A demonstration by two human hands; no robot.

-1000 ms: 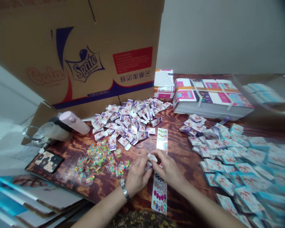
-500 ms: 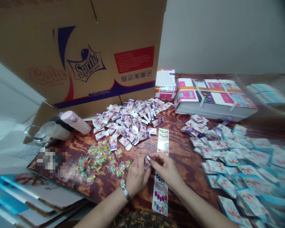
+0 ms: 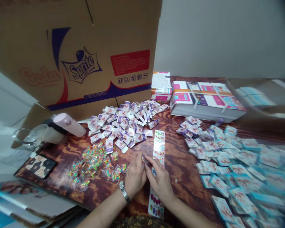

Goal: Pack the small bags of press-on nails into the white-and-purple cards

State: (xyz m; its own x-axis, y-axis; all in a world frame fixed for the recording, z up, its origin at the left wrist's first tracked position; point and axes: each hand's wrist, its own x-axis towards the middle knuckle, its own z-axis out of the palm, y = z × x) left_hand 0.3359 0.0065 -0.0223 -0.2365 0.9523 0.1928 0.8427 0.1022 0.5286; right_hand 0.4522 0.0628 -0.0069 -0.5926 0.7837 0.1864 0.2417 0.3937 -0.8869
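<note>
Close together at the table's front, my left hand (image 3: 136, 175) and my right hand (image 3: 161, 180) both pinch a small purple-and-white box (image 3: 145, 160). Fingers cover most of that box, so its flaps cannot be made out. Under my right hand runs a long glossy strip of nail pictures (image 3: 158, 148), partly hidden by the fingers. Left of my hands lie small clear packets of coloured candy (image 3: 93, 158). Behind these spreads a heap of little purple-and-white boxes (image 3: 125, 122).
A large cardboard carton (image 3: 85, 88) stands at the back left. Many small light-blue boxes (image 3: 242, 171) cover the right side, with a strapped pink-and-white bundle (image 3: 206, 95) behind. A phone (image 3: 39, 165) and a pink bottle (image 3: 70, 124) are at the left.
My right fingers have shifted lower and closer to my left hand around the small box. A tiny white scrap now shows on the table to the right. The view has turned slightly.
</note>
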